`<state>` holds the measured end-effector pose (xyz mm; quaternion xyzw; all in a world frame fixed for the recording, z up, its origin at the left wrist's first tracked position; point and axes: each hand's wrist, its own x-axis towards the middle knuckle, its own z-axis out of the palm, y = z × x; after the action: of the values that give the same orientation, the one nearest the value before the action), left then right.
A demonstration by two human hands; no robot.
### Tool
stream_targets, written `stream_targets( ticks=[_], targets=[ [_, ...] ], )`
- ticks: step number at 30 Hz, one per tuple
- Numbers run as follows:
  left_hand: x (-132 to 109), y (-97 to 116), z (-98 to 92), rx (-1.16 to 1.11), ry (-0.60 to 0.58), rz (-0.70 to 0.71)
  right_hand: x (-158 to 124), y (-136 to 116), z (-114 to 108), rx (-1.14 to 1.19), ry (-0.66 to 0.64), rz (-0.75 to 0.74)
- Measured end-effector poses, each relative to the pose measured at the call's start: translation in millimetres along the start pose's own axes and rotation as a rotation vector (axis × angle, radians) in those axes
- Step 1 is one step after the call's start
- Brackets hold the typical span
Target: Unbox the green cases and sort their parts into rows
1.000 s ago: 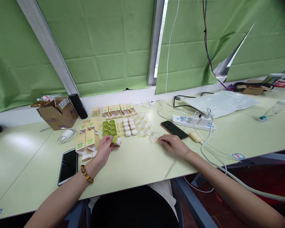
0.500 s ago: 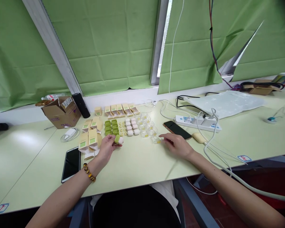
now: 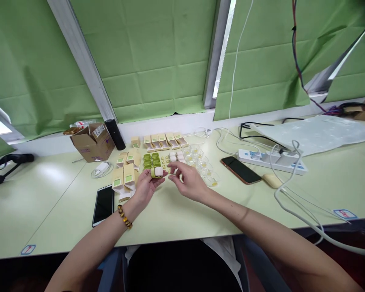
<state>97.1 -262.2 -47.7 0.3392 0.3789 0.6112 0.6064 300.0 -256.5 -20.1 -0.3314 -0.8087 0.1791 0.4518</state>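
My left hand (image 3: 146,184) is closed around a small green case (image 3: 153,172) with a rounded, pale pink block (image 3: 158,172) protruding from its right side. Just to the right hovers my right hand (image 3: 187,178), thumb and index finger apart; I see nothing between them. Behind the hands, green cases (image 3: 151,158) stand in two columns. Beside these lie small yellowish pieces (image 3: 164,159), then more pale pink and white blocks (image 3: 176,155), partly hidden by my right hand. Clear plastic covers (image 3: 211,179) with yellow marks spread out further right.
Folded cream boxes (image 3: 129,178) stand left and in a back row. Phones lie at left (image 3: 103,205) and right (image 3: 241,169). A white power strip (image 3: 270,160) with cables, a cardboard box (image 3: 93,144) and a black cylinder (image 3: 114,134) line the back.
My right hand has left the clear covers and moved left, close to my left hand. The green case has turned, its pale block now facing up more. The view has swung left.
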Motion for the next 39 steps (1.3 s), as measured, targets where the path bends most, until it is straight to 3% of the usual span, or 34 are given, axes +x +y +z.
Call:
stream_targets(
  ticks=[6, 14, 16, 19, 23, 29, 39],
  targets=[
    [5, -6, -4.2, 0.007, 0.064, 0.236, 20, -1, 50, 0.314, 0.047, 0.236],
    [-2, -14, -1.0, 0.133, 0.076, 0.259, 7, 1, 61, 0.420, 0.152, 0.294],
    [-3, -14, -0.3, 0.158, 0.059, 0.233, 6, 6, 58, 0.329, 0.153, 0.228],
    [-4, -13, -0.5, 0.167, 0.042, 0.205, 6, 17, 53, 0.104, 0.181, 0.007],
    [-5, -10, -0.8, 0.247, 0.070, 0.273, 6, 28, 47, -0.159, 0.219, -0.214],
    [-16, 1, 3.7, 0.483, 0.047, 0.449, 6, 30, 42, -0.381, 0.193, -0.318],
    [-15, -3, 0.6, 0.599, -0.050, 0.432, 9, 30, 30, -0.560, 0.033, -0.469]
  ],
)
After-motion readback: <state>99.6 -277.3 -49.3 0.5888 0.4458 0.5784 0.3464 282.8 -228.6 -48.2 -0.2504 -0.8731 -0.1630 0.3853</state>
